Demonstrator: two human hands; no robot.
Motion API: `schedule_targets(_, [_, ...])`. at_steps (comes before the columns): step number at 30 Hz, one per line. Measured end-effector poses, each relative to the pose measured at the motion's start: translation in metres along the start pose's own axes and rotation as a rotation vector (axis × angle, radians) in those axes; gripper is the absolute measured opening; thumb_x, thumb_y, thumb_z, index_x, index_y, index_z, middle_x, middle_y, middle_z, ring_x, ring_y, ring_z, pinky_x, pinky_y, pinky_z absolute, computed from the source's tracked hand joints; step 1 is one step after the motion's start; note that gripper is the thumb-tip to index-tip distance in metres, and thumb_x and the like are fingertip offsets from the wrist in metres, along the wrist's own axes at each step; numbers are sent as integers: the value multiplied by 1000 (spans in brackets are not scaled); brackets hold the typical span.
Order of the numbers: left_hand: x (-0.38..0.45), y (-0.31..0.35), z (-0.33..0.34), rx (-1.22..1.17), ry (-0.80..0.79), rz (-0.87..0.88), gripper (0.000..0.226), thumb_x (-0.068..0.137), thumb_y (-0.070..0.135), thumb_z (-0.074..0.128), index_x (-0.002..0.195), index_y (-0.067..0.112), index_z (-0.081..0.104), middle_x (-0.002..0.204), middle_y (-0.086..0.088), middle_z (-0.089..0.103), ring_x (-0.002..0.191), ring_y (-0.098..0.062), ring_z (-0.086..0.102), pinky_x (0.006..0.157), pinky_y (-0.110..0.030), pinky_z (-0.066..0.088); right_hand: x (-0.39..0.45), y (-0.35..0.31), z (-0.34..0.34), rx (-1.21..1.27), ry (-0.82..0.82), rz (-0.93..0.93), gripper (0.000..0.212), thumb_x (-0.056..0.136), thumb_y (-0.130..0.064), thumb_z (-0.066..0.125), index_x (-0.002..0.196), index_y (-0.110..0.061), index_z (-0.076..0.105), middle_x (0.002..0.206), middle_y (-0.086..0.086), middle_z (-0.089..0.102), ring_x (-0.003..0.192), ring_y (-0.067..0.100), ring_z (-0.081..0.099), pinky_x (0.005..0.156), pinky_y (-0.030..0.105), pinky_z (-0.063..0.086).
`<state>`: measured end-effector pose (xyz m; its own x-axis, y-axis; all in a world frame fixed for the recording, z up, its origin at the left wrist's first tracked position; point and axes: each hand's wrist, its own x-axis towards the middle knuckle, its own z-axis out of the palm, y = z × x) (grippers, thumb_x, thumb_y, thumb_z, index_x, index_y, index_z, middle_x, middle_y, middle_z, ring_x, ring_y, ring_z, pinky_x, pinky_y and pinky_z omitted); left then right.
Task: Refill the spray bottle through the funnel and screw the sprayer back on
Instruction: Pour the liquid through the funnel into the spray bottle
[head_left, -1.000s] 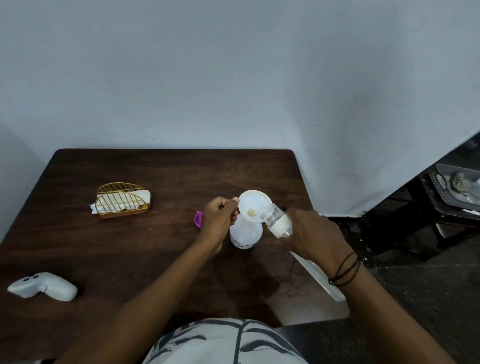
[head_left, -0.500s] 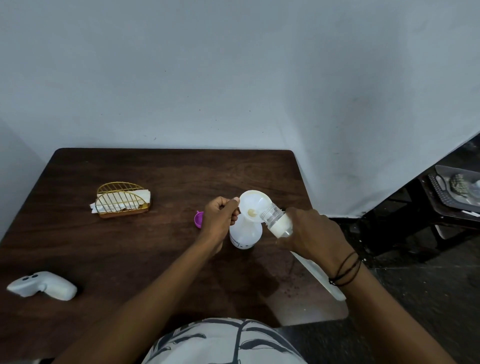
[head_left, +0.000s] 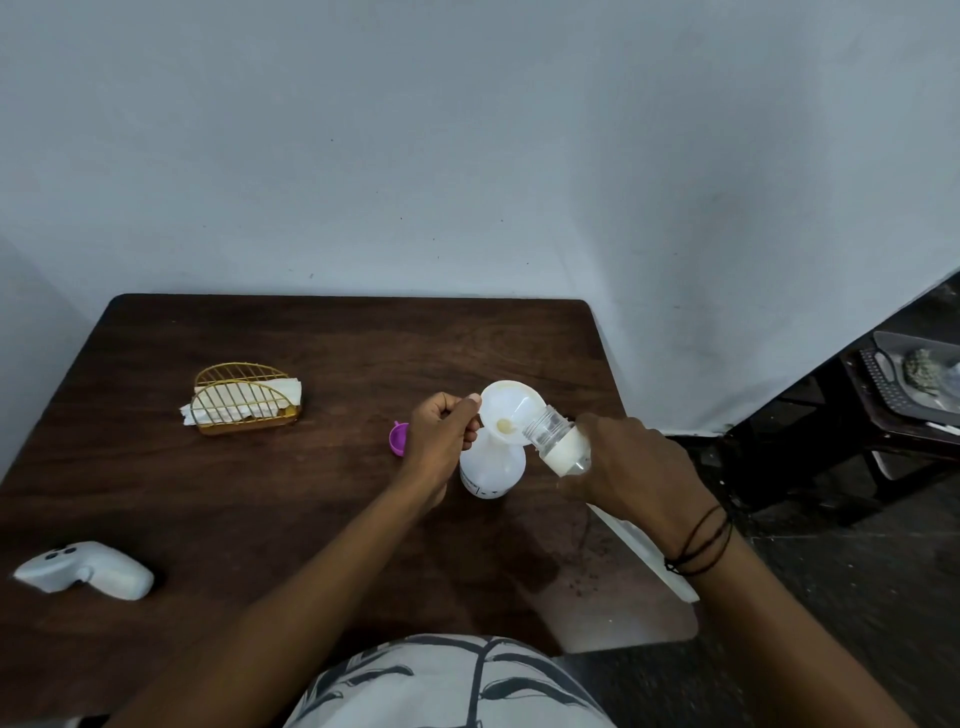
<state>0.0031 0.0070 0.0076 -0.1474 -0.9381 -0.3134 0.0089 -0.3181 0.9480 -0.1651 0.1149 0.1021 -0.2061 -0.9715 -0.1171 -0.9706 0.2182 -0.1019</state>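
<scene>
A white spray bottle (head_left: 491, 469) stands upright near the table's right side, with a white funnel (head_left: 511, 410) seated in its neck. My left hand (head_left: 441, 436) pinches the funnel's left rim. My right hand (head_left: 631, 467) grips a small clear refill bottle (head_left: 556, 439) holding whitish liquid, tilted with its open mouth over the funnel's right rim. A purple cap (head_left: 399, 439) lies on the table, partly hidden behind my left hand. A white sprayer head (head_left: 85, 570) lies far away at the table's front left.
The dark wooden table (head_left: 322, 364) holds a gold wire napkin holder (head_left: 244, 400) with white napkins at the back left. A white strip (head_left: 639, 548) runs along the table's right edge. A dark chair with clutter (head_left: 904, 395) stands at the right.
</scene>
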Motion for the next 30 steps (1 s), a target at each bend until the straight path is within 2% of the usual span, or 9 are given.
schedule_targets(15, [-1, 0, 0, -11, 0, 0, 23, 94, 20, 65, 76, 7, 61, 65, -2, 62, 60, -11, 56, 62, -27, 49, 1, -1, -2, -26, -5, -4, 50, 70, -58, 69, 110, -30, 57, 100, -6, 67, 84, 17, 64, 64, 28, 43])
schedule_targets(20, [0, -2, 0, -23, 4, -2, 22, 93, 21, 66, 77, 5, 61, 63, -2, 63, 59, -12, 55, 61, -28, 48, 1, -2, -4, -28, 1, -7, 47, 71, -56, 69, 108, -30, 58, 98, -6, 67, 82, 17, 63, 65, 28, 46])
schedule_targets(26, [0, -3, -1, -12, 0, -1, 23, 93, 23, 66, 76, 7, 62, 63, -1, 63, 60, -11, 56, 63, -29, 49, 1, -4, -7, -40, 2, -11, 40, 75, -53, 66, 107, -30, 58, 98, -7, 68, 82, 17, 63, 63, 27, 41])
schedule_targets(30, [0, -3, -1, -23, -5, -1, 23, 93, 23, 66, 76, 7, 61, 64, -2, 63, 60, -11, 56, 62, -28, 48, 1, -5, -8, -36, -6, -11, 42, 74, -54, 67, 107, -29, 58, 98, -6, 67, 83, 18, 64, 65, 28, 45])
